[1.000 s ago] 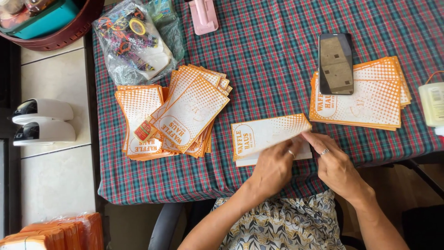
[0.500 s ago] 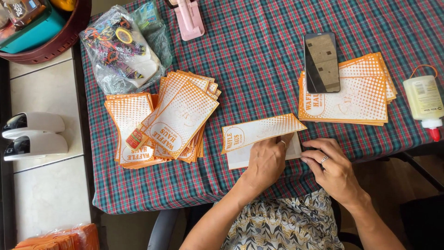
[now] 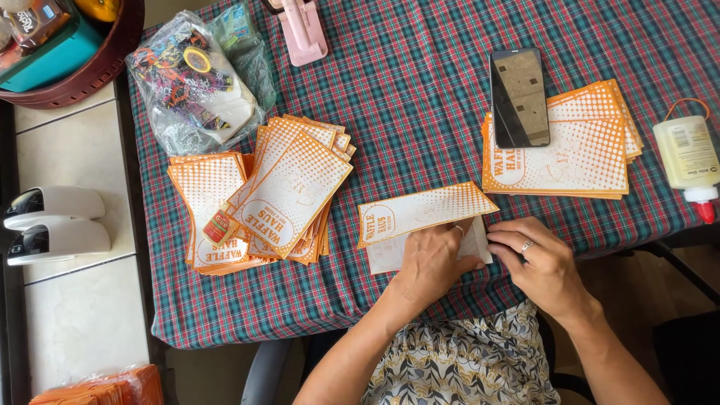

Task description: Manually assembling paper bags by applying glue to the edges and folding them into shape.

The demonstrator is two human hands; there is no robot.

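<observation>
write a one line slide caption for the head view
Both hands, left hand and right hand, press a folded orange-and-white paper bag on a plaid tablecloth.

The tablecloth (image 3: 420, 97) is plaid in green, red and blue. The paper sheets (image 3: 289, 187) are white with orange dots. The stapler (image 3: 304, 31) is pink, the phone (image 3: 519, 97) black, the glue bottle (image 3: 688, 156) pale yellow with a red tip.

Seen from a single head-worn camera looking steeply down over the seated person's lap, the checked-cloth counter (image 3: 420, 97) fills most of the frame at arm's length. Both hands' grip on a folded orange-and-white paper bag (image 3: 424, 214) sits low and just right of centre. Floor tiles (image 3: 75, 315) run along the left edge, well left of the grip.
</observation>
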